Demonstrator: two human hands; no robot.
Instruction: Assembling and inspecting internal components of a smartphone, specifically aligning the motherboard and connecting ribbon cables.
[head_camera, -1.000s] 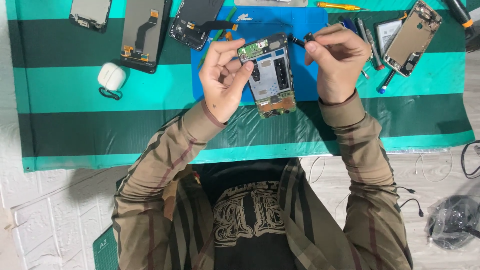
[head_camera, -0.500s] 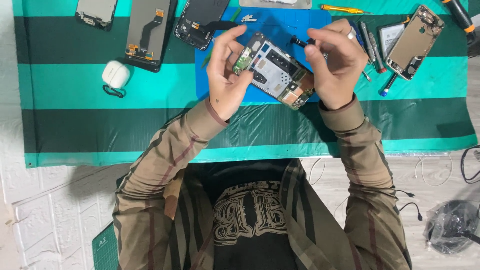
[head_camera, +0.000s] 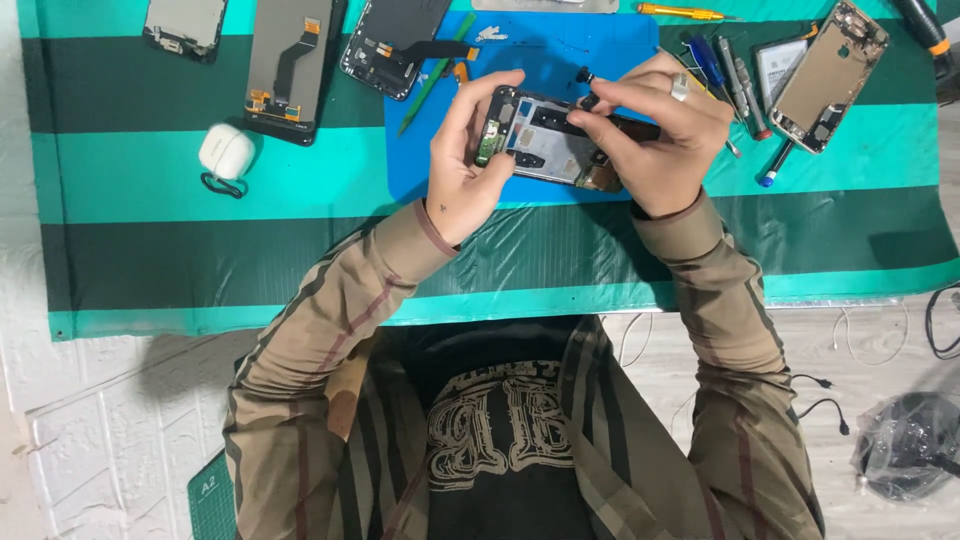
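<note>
Left hand (head_camera: 462, 185) grip closed: opened phone (head_camera: 548, 150) | right hand (head_camera: 665, 130) pinching small part (head_camera: 588, 101)

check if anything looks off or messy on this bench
Nothing spilled or broken by accident. The opened phone, backless with its circuit boards bare, is held in both hands, left hand and right hand. Loose screen panels and screwdrivers lie scattered on the striped mat.

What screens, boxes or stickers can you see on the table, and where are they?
Phone screen panel: top left, long dark rectangle, back side up, orange ribbon cable.
Smaller screen part: far top left, grey, cut off by the frame.
White labelled battery: top right, beside the gold phone frame.
No boxes.
</note>
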